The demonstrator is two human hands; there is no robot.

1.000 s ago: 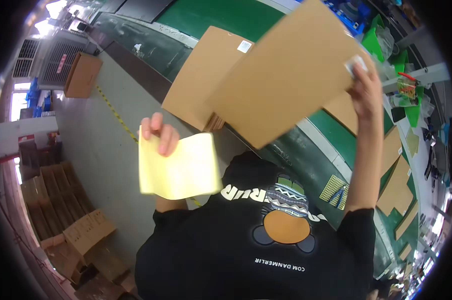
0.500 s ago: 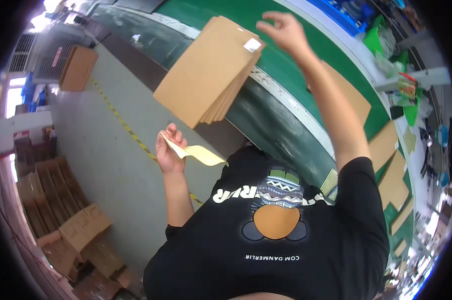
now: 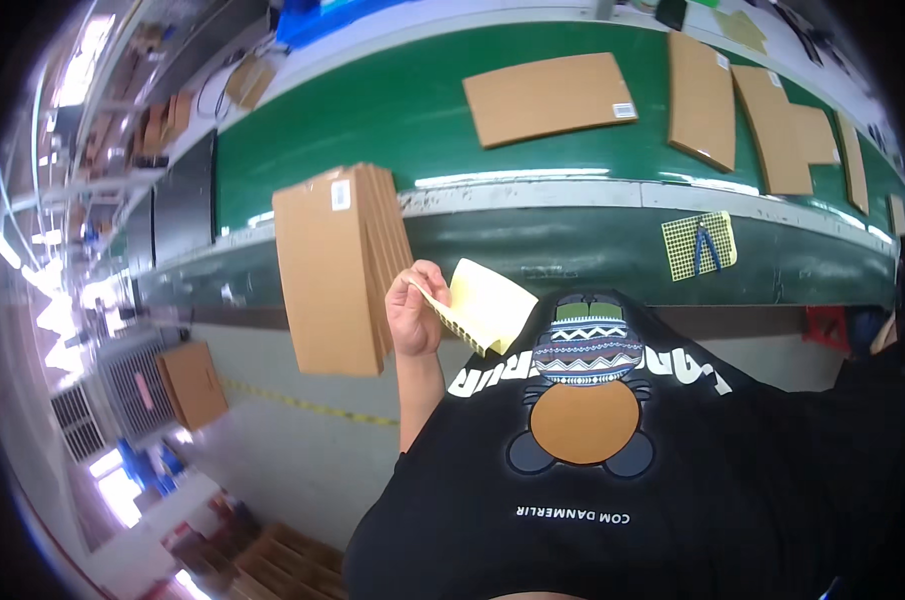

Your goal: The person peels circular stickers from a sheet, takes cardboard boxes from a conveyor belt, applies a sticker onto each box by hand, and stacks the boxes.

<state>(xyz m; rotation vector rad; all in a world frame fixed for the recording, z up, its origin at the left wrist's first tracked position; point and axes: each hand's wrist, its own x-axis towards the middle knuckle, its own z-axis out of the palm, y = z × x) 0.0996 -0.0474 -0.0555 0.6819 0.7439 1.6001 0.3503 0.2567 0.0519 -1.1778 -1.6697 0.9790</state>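
Pinched in my left hand point(image 3: 414, 318) is a pale yellow label sheet point(image 3: 498, 300), curled, with a gridded face showing along its lower edge. Just left of that hand, a stack of flat brown cartons point(image 3: 323, 275) with a white label on the top one juts over the near edge of the green conveyor belt point(image 3: 423, 125). My right hand is out of sight; its black sleeve runs off toward the right rim. On the belt lies a single flat carton point(image 3: 553, 98) with a white label at its corner.
More flat cartons point(image 3: 701, 100) lie along the belt to the right. On the dark green near side rest a yellow gridded sheet point(image 3: 681, 250) and a blue-handled tool point(image 3: 708, 252). A box point(image 3: 191, 385) and a floor fan-like unit point(image 3: 138, 385) stand at lower left.
My view has swung to the right along the belt. My right hand, earlier raised over the belt beside the carton stack, has left the picture. The left hand still holds the sheet, now beside the stack.
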